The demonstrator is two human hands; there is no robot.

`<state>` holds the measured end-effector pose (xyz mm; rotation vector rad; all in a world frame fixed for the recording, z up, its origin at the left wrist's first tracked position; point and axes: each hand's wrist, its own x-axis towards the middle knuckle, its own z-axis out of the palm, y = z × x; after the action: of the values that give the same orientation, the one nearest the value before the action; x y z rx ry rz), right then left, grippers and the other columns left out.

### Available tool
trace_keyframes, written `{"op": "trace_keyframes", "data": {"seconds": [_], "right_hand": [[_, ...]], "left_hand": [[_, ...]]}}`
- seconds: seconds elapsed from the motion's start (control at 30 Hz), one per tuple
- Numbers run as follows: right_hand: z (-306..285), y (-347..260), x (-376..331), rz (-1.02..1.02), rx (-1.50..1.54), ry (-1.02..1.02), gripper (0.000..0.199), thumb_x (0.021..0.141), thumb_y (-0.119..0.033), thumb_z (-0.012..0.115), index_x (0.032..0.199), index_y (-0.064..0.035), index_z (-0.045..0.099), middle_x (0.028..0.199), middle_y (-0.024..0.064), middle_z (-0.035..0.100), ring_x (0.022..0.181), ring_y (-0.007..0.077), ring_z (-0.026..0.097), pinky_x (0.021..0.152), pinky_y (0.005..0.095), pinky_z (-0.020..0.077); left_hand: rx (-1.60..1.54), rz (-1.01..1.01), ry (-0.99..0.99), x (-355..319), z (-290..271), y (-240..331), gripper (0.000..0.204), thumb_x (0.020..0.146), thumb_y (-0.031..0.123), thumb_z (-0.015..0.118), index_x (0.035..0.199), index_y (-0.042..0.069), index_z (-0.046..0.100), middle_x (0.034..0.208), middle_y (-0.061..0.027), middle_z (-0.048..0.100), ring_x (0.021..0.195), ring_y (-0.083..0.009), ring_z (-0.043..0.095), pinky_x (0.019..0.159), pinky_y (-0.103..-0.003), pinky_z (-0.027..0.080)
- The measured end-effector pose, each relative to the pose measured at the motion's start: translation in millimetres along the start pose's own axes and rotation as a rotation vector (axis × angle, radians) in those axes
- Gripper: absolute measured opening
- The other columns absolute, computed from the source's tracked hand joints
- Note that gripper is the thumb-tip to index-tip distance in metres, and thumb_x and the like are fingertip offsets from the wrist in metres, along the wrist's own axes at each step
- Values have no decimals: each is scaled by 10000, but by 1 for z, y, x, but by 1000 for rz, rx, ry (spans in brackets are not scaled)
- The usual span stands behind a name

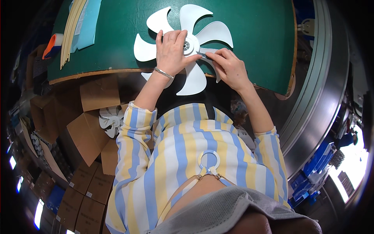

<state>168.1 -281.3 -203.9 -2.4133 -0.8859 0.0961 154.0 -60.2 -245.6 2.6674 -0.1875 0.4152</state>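
Observation:
A white plastic fan impeller (193,80) with several curved blades lies on the green tabletop, its front part reaching past the edge. My left hand (171,50) rests over its left side, fingers curled against the round hub (188,46) and thumb stretched to the right. Between the thumb and fingers of my right hand (231,70) is a small, thin, grey-and-dark tool (202,55), which looks like a knife blade. Its tip meets the hub's right side, close to my left thumb. The fingers partly cover the tool.
On the table (257,31) at left lie long cream strips (73,31) and light-blue sheets (87,27), beside an orange-and-white tape dispenser (52,45). Below left, an open carton (87,136) holds another white fan impeller (112,121). A metal rail structure (317,97) runs along the right.

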Motion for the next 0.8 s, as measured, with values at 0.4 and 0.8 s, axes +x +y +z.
{"op": "trace_keyframes", "data": {"seconds": [0.4,0.8], "right_hand": [[2,2,-1,-3,-21,16,319,852,-83,644,1160,-158,675,968,49,612,866,221,631,706,325,529],[-3,5,-5,50,-36,156,334,850,-54,629,1169,-144,672,976,60,610,858,227,627,700,325,523]], "left_hand": [[-4,-30,11,-1,1,4,768,632,504,807,1216,70,562,1139,-92,580,1143,-257,501,1121,-520,198],[-12,-29,4,-1,4,2,798,633,505,797,1247,61,548,1181,-92,570,1161,-265,494,1127,-534,183]]}}
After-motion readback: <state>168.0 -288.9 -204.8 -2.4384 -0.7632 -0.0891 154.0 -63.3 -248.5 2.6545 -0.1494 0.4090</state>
